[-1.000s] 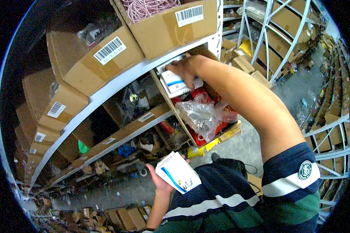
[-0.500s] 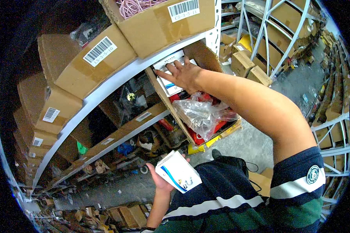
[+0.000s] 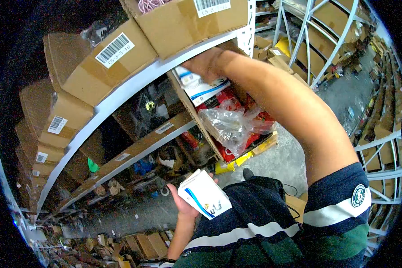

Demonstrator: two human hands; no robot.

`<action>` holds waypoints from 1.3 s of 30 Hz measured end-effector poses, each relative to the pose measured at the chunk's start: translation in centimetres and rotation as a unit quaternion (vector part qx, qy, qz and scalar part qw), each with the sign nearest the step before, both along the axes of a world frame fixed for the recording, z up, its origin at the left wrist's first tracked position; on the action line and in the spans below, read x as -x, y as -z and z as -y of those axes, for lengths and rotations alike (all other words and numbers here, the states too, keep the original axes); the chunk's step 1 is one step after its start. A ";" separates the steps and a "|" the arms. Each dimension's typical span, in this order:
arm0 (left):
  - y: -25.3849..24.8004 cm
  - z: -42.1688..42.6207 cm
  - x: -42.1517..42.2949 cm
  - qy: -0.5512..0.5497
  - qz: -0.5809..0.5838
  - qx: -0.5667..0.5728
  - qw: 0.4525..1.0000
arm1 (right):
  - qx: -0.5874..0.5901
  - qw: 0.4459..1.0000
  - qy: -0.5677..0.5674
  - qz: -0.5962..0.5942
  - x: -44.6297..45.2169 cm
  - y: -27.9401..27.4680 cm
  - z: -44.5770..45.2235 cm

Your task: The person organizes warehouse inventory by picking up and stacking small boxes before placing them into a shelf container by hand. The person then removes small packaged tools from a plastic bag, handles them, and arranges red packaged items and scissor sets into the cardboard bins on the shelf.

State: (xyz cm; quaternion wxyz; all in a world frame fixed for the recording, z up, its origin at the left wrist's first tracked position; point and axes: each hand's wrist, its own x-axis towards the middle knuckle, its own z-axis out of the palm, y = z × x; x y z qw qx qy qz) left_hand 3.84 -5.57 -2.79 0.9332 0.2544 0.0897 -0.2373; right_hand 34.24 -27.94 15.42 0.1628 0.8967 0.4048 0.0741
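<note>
My left hand (image 3: 185,203) holds a small stack of white packets (image 3: 205,195) with a blue stripe, low in front of my body. Blurred by motion, my right hand (image 3: 205,64) reaches into the back of an open cardboard box (image 3: 195,117) on the shelf. A white and blue packet (image 3: 188,77) is at its fingers, tilted and smeared. Another white packet (image 3: 208,91) lies just below it. Nearer the front of the box are clear plastic wrap (image 3: 230,129) and red packages (image 3: 228,102).
Labelled cardboard boxes (image 3: 94,67) line the upper shelf on the left, one with pink cords (image 3: 151,5). A lower shelf (image 3: 165,136) runs beneath them. At the right stand metal racks (image 3: 306,40) beside a grey floor (image 3: 344,98).
My right hand was spread over the white packets; now it is farther back, with a packet tilted at its fingers. My left hand has barely moved.
</note>
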 end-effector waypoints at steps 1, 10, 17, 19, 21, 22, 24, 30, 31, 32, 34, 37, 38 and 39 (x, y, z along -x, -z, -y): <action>0.1 -0.1 0.2 -0.003 -0.005 0.000 1.000 | 0.001 1.000 0.007 -0.005 -0.6 -0.2 0.1; 0.4 -0.1 0.7 -0.041 -0.051 0.026 0.998 | 0.006 0.997 0.058 -0.045 -5.3 1.0 -0.8; 0.6 0.1 0.9 -0.061 -0.049 0.011 0.997 | 0.005 0.996 0.059 -0.065 -4.9 1.1 -1.3; 0.1 0.1 0.9 -0.066 -0.059 0.015 0.996 | -0.002 0.996 0.050 -0.077 -2.9 1.3 -1.7; 0.0 0.1 0.8 -0.061 -0.050 0.012 0.997 | 0.019 0.994 0.040 -0.096 -0.3 2.0 -1.8; -0.1 0.2 0.8 -0.054 -0.041 0.007 0.998 | 0.049 0.993 0.038 -0.098 1.3 2.4 -1.3; 0.0 0.1 0.8 -0.045 -0.038 0.009 0.998 | 0.023 0.998 0.010 -0.054 2.6 5.2 0.4; 0.3 0.0 0.6 -0.028 -0.029 0.011 0.999 | 0.022 0.991 0.122 -0.051 2.0 6.2 -0.3; 0.4 -0.1 0.6 -0.020 -0.020 0.027 0.999 | 0.014 0.991 0.119 -0.057 1.9 6.2 -0.3; 0.5 -0.1 0.6 -0.017 -0.020 0.027 0.999 | 0.007 0.991 0.115 -0.064 1.7 6.2 -0.4; 0.5 -0.1 0.6 -0.021 -0.022 0.005 1.000 | 0.028 0.988 0.116 -0.096 1.0 5.3 -0.3; 0.9 -0.2 0.8 -0.032 -0.019 0.008 0.999 | -0.011 0.968 0.136 -0.210 -0.5 5.1 -0.2; 1.1 -0.2 0.9 -0.033 -0.017 0.009 0.999 | -0.010 0.969 0.135 -0.208 -0.9 5.8 -0.1; 1.3 -0.1 1.0 -0.039 -0.020 0.010 0.999 | -0.027 0.974 0.116 -0.193 -1.3 7.1 0.2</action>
